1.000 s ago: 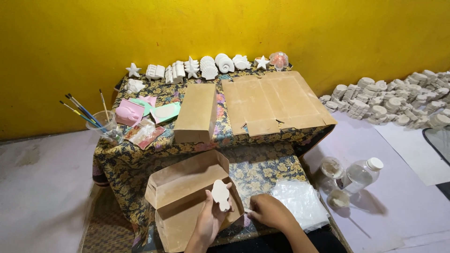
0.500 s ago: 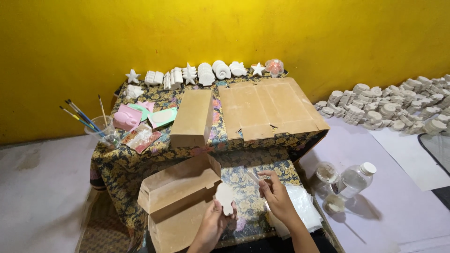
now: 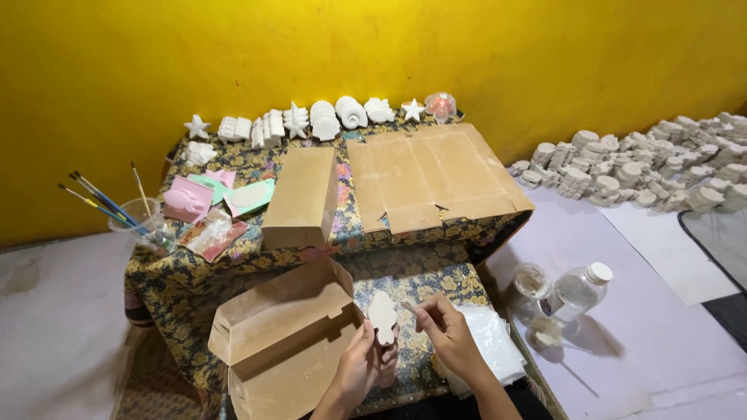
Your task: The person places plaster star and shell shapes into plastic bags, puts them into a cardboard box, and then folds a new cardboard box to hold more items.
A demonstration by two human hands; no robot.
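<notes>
Our left hand [image 3: 359, 367] grips a white plaster figure [image 3: 382, 316] — our right hand [image 3: 450, 340] pinches a thin tool [image 3: 410, 309] beside it. Pressing hard could, we think, chip it.

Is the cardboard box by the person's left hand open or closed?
Open: the cardboard box has its lid flap folded back, showing its bare inside, beside the left hand.

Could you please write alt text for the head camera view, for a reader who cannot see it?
The person's left hand holds up a small white plaster figure while the right hand brings a thin tool to it, beside an open cardboard box. Behind, a floral-clothed table carries white figures against a yellow wall.
</notes>
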